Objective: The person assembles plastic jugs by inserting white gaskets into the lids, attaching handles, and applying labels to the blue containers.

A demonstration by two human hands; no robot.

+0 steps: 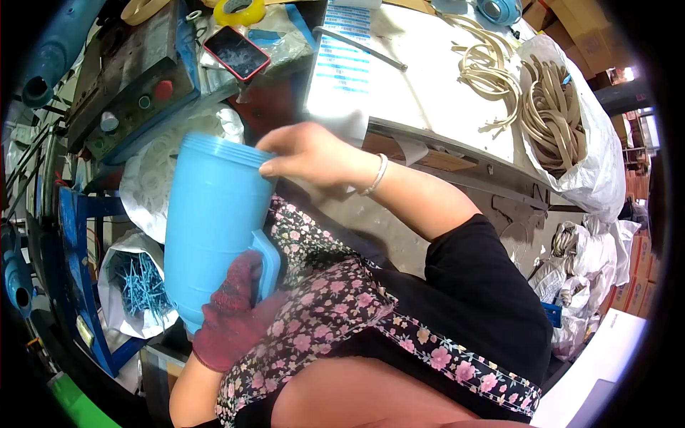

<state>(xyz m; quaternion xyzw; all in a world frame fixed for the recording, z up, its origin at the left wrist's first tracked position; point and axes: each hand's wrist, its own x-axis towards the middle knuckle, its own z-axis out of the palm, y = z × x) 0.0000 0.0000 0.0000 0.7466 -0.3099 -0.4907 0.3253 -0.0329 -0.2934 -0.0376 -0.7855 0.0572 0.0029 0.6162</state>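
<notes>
A light-blue plastic pitcher [214, 214] with a threaded rim and a side handle stands tilted in front of my body. My left hand [232, 314], in a dark red knit glove, is closed around the lower part of the pitcher by its handle; some of its fingers are hidden. At the top, my bare right hand [303, 153] pinches the pitcher's rim between thumb and fingers. A bracelet circles the right wrist. Whatever is inside the pitcher cannot be seen.
Left of the pitcher is a machine panel [135, 107] with buttons. Beyond lie a phone [237, 53] and yellow tape [239, 12]. Blue scraps [143, 285] fill a white bag below. On the white table [428, 78] are a metal rod [360, 48] and beige straps [489, 68]; a sack of straps [553, 114] stands right.
</notes>
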